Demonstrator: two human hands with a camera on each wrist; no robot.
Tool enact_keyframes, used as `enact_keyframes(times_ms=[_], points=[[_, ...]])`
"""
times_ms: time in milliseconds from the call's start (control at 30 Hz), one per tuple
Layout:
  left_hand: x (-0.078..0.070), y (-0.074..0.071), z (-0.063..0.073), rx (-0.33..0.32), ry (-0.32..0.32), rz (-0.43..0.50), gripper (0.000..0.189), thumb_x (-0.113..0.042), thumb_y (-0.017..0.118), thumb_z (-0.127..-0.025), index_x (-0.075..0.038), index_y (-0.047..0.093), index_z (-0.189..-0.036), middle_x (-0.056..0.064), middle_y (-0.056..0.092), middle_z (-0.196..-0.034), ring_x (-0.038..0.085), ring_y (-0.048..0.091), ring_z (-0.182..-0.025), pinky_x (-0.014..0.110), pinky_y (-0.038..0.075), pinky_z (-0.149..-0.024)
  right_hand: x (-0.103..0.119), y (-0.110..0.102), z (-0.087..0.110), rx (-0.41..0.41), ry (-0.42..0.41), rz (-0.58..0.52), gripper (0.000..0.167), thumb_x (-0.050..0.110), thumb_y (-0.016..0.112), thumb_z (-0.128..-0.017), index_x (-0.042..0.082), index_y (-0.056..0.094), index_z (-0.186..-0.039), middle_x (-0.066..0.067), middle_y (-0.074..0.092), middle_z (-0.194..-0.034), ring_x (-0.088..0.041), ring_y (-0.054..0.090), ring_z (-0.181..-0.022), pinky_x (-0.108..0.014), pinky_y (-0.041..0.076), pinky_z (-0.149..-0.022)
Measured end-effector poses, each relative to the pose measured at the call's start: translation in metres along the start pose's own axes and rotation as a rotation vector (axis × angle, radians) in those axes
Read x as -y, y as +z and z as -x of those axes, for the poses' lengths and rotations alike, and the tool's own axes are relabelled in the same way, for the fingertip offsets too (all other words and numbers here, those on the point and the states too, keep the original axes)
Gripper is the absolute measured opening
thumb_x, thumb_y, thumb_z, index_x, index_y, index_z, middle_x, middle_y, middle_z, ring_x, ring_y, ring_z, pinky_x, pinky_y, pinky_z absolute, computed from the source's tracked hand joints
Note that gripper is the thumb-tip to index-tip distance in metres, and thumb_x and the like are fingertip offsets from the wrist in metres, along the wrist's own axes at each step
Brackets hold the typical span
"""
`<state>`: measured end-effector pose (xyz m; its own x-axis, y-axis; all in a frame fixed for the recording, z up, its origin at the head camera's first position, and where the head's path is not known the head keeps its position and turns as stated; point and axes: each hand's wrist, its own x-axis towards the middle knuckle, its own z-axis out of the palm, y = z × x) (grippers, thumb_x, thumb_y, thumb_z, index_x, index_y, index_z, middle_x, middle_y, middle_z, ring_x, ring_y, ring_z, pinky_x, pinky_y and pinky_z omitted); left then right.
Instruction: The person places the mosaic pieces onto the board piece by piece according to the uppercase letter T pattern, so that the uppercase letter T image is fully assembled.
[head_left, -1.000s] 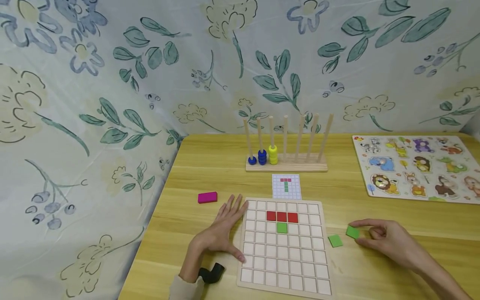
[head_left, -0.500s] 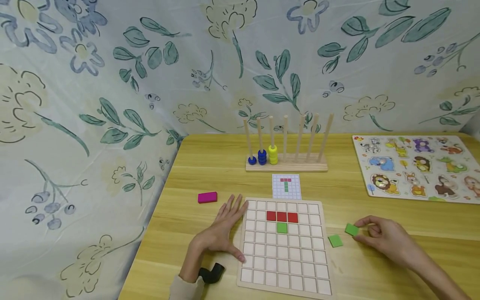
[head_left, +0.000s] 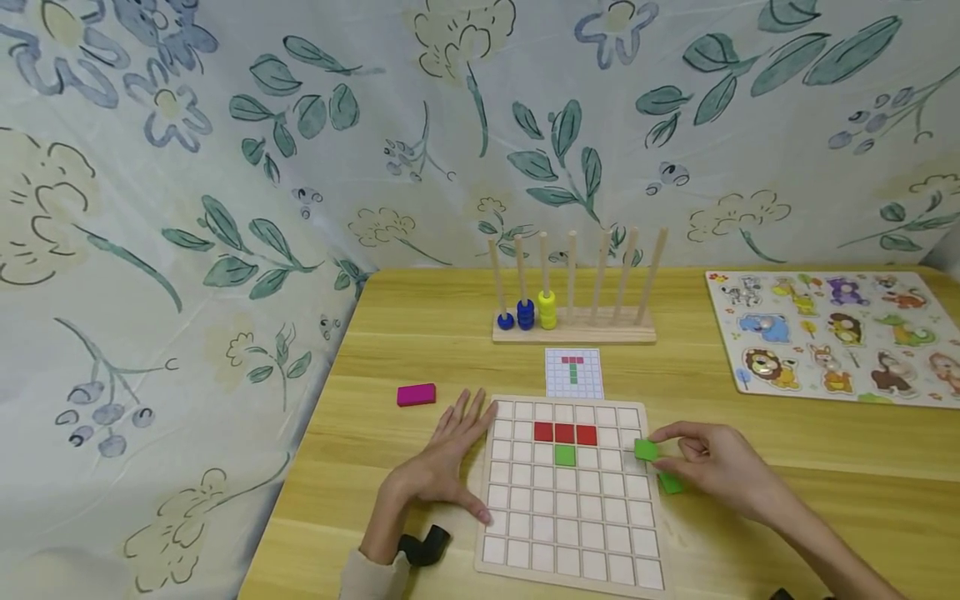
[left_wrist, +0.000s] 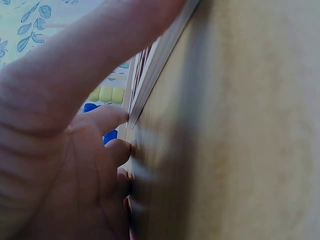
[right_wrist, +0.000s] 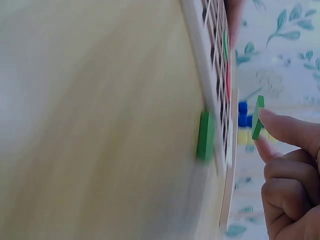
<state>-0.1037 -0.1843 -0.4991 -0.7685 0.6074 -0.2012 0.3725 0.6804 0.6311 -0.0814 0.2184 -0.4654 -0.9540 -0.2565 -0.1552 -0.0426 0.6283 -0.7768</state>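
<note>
My right hand (head_left: 723, 467) pinches a green square tile (head_left: 645, 450) between thumb and forefinger, above the right edge of the wooden grid board (head_left: 531, 575). In the right wrist view the pinched tile is held up off the table. A second green tile (head_left: 671, 482) lies on the table beside the board, partly under the right hand. My left hand (head_left: 435, 471) rests with fingers spread at the board's left edge, thumb on its rim. Set in the board are a row of three red tiles (head_left: 565, 433) and one green tile (head_left: 566, 455) below the middle one.
A pattern card (head_left: 573, 375) lies behind the board. Farther back stands a wooden peg rack (head_left: 573, 332) with blue and yellow beads. An animal puzzle (head_left: 832, 333) lies at back right. A magenta block (head_left: 416, 395) and a black bent piece (head_left: 425, 546) are on the left.
The right hand has lifted the green tile and carried it left, past the tile on the table, to the board's right edge. The left hand stays in place.
</note>
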Motion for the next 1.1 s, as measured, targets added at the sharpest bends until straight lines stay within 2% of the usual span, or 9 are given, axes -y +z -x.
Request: enact_keyframes(times_ms=[133,233,333,500,600,833,1100], points=[[0.000,0.000,0.000,0.005,0.002,0.003,0.152,-0.046,0.100,-0.057,-0.016,0.001,-0.168,0.009,-0.019,-0.174,0.033,-0.022,-0.160,0.058,-0.007,-0.131,0.021,0.023,-0.009,0.050,-0.001,-0.055,0.026,0.019,0.082,-0.088,0.007,0.076,-0.110,0.008,0.032,-0.061,-0.001,0.028,-0.053,-0.021,0.033,-0.050],[-0.001,0.000,-0.001,0.006,0.003,-0.002,0.152,-0.046,0.100,-0.057,-0.016,0.001,-0.168,0.009,-0.018,-0.174,0.034,-0.022,-0.160,0.058,-0.006,-0.131,0.033,0.039,-0.015,0.062,-0.035,-0.056,0.023,0.016,0.084,-0.086,0.007,0.077,-0.106,0.009,0.030,-0.059,-0.001,0.026,-0.054,-0.019,0.032,-0.053],[-0.001,0.000,-0.001,0.007,0.004,-0.006,0.151,-0.047,0.100,-0.057,-0.016,0.001,-0.168,0.009,-0.019,-0.174,0.033,-0.022,-0.160,0.058,-0.006,-0.131,0.041,0.053,-0.019,0.083,-0.078,-0.053,0.022,0.012,0.085,-0.083,0.007,0.078,-0.103,0.010,0.028,-0.058,-0.001,0.025,-0.054,-0.018,0.031,-0.055],[0.000,0.001,-0.002,0.002,0.007,-0.004,0.152,-0.046,0.100,-0.057,-0.016,0.002,-0.168,0.008,-0.019,-0.174,0.033,-0.022,-0.160,0.058,-0.006,-0.131,0.048,0.070,-0.019,0.129,-0.078,-0.041,0.022,0.013,0.087,-0.081,0.008,0.078,-0.101,0.010,0.026,-0.056,-0.001,0.025,-0.053,-0.017,0.033,-0.056],[0.000,0.001,-0.002,0.002,0.012,-0.007,0.152,-0.046,0.100,-0.057,-0.016,0.002,-0.168,0.009,-0.019,-0.174,0.033,-0.022,-0.160,0.059,-0.006,-0.131,0.050,0.074,-0.019,0.133,-0.078,-0.025,0.023,0.014,0.088,-0.080,0.009,0.078,-0.100,0.010,0.028,-0.056,-0.001,0.026,-0.053,-0.017,0.035,-0.057],[0.001,0.000,0.000,-0.006,0.011,-0.010,0.152,-0.047,0.100,-0.056,-0.015,0.001,-0.168,0.010,-0.018,-0.174,0.035,-0.022,-0.160,0.059,-0.006,-0.131,0.052,0.079,-0.019,0.131,-0.060,0.000,0.023,0.012,0.089,-0.078,0.010,0.077,-0.097,0.010,0.031,-0.055,-0.001,0.028,-0.052,-0.017,0.029,-0.051],[0.000,-0.001,0.000,-0.006,0.016,-0.011,0.152,-0.046,0.101,-0.056,-0.014,0.002,-0.168,0.011,-0.018,-0.174,0.036,-0.021,-0.160,0.059,-0.007,-0.130,0.053,0.080,-0.019,0.111,-0.030,0.021,0.023,0.010,0.089,-0.077,0.009,0.077,-0.097,0.009,0.033,-0.055,-0.002,0.029,-0.052,-0.018,0.027,-0.050]])
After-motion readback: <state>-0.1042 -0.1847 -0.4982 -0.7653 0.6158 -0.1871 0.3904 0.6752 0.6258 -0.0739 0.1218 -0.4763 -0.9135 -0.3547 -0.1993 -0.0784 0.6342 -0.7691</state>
